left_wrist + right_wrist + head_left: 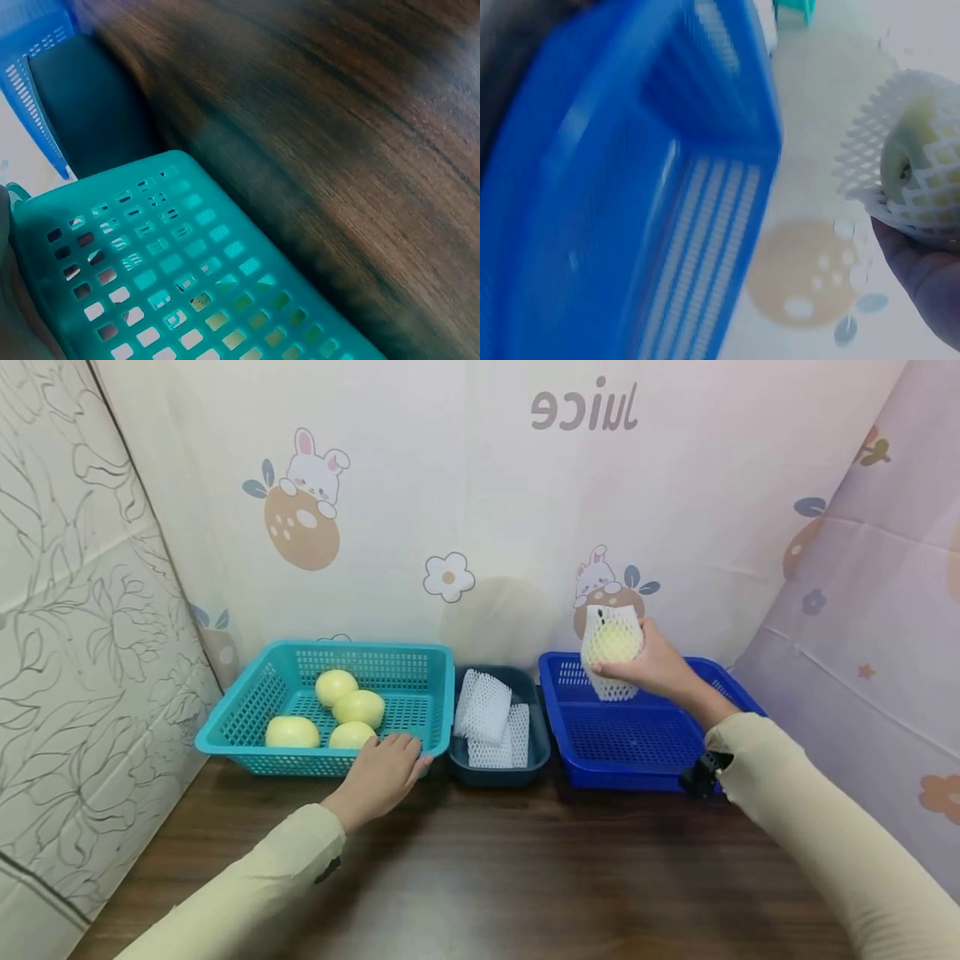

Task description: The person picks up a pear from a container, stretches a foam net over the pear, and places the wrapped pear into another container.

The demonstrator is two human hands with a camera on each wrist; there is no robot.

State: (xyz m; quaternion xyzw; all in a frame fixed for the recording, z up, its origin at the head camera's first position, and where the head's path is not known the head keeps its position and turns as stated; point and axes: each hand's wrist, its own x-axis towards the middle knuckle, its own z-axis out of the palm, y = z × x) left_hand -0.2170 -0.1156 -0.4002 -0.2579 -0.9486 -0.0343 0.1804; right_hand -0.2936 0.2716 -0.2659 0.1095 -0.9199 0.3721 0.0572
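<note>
In the head view, my right hand (660, 668) grips a pale yellow fruit (615, 643) wrapped in a white foam net, held above the blue basket (633, 735). The right wrist view shows the same fruit (930, 157) through the net, with fingers (922, 277) under it. My left hand (381, 777) rests on the near rim of the teal basket (232, 749), beside several yellow fruits (358, 708) lying in it. At the edge of the left wrist view, part of the left hand (22, 315) touches the teal basket (172, 255).
Between the two baskets stands a dark container (498, 777) with several folded white foam nets (491, 706). All three stand in a row on the brown wooden table (480, 877), in front of a printed cloth (495, 485).
</note>
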